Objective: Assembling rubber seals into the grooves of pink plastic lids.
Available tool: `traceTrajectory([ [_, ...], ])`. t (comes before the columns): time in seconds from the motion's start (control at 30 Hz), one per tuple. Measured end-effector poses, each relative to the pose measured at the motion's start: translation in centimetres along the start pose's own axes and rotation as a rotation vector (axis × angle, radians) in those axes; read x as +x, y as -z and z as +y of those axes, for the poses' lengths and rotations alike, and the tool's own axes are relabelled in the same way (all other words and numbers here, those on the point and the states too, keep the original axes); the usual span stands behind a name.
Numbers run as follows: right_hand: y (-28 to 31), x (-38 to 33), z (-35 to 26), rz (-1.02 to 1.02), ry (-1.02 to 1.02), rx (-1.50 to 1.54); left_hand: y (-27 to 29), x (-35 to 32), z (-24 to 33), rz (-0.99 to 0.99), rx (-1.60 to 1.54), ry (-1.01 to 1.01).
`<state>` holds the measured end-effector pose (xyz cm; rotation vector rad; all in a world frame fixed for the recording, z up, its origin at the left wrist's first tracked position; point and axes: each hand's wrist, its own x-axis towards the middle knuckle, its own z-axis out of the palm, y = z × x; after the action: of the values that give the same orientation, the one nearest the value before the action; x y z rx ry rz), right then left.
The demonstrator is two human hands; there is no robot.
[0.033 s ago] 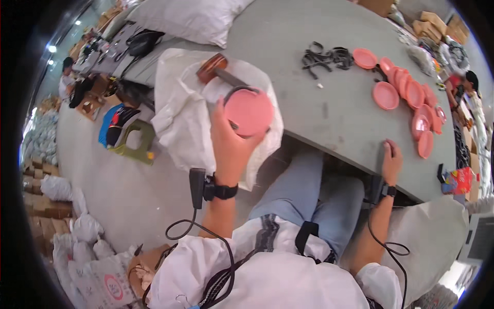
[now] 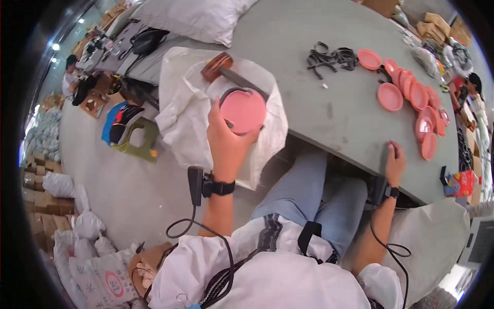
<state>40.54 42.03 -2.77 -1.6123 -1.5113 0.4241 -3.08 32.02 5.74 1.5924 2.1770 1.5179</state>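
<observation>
My left hand [image 2: 229,136] is closed round a pink round lid [image 2: 243,111] with a dark band along its edge. It holds the lid over an open white woven sack [image 2: 180,110] at the table's left edge. Behind the lid lies a mallet [image 2: 216,67], its brown head at the far left and its dark handle slanting right. My right hand [image 2: 395,164] rests at the table's near edge, fingers loosely bent and nothing seen in them. Beyond it, several pink round lids [image 2: 390,97] spread across the table, beside a cluster of black curved straps [image 2: 332,57].
The grey table [image 2: 288,56] carries a large stuffed white sack [image 2: 190,20] at the back. On the floor to the left lie a green and blue bag [image 2: 128,134] and stacked white sacks [image 2: 98,273]. A red packet [image 2: 458,183] sits at the right edge. Other people sit far off.
My left hand and the pink lid have shifted slightly to the left, still over the sack. My right hand stays where it was.
</observation>
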Motion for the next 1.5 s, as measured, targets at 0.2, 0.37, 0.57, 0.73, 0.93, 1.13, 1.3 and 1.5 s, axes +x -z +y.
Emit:
traceTrajectory([
  [0.2,-1.3,0.1,-2.4,0.079,-0.033,-0.059,0.7,-0.9,-8.5,-0.271,0.582,0.194],
  [0.37,-5.2,6.4,-1.9,0.211,0.328,-0.172,0.2,-1.3,-6.9,-0.202,0.340,0.009],
  [0.57,-6.4,11.7,-2.8,0.100,0.166,-0.495,-2.5,-0.9,1.2,-0.170,0.003,-0.142],
  [0.73,-8.8,8.0,-5.2,-0.091,0.478,0.020,-6.7,0.2,5.2,-0.248,-0.192,-0.268],
  [0.93,-8.8,4.5,-9.1,-0.332,0.702,-0.014,-18.2,1.7,5.7,-0.268,-0.096,-0.436],
  [1.13,-11.4,9.9,-11.0,-0.219,0.214,0.235,-20.0,1.2,5.4,-0.458,0.058,-0.374],
  [1.3,-17.4,14.7,-15.9,-0.552,0.532,0.088,-19.7,1.0,5.5,-0.421,0.022,-0.388],
  [1.5,-21.4,16.8,-16.3,-0.875,0.562,-0.204,-19.6,1.5,5.2,-0.465,-0.047,-0.316],
])
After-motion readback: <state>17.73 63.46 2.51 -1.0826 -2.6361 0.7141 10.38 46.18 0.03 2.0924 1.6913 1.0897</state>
